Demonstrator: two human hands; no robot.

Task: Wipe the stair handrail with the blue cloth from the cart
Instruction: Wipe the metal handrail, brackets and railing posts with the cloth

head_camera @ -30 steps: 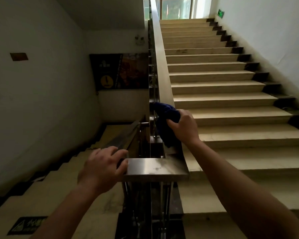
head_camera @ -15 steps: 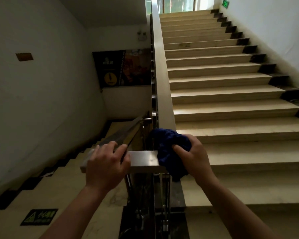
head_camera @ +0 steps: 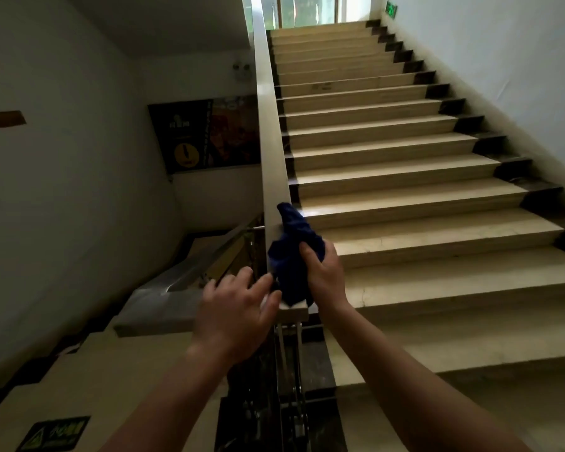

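Observation:
The stair handrail is a flat beige strip that climbs up the middle of the view and turns into a level metal section at the bottom. A bunched dark blue cloth lies on the rail at that bend. My right hand grips the cloth from the right and presses it onto the rail. My left hand rests flat on the level section just left of the cloth, fingers spread and holding nothing.
Beige steps rise on the right to a bright window, beside a white wall. A lower flight drops away at the left. A dark poster hangs on the landing wall. Metal balusters stand under the rail.
My right hand drew the cloth down the rail to the bend, then edged it back up a little. My left hand slid right along the level section, toward the cloth.

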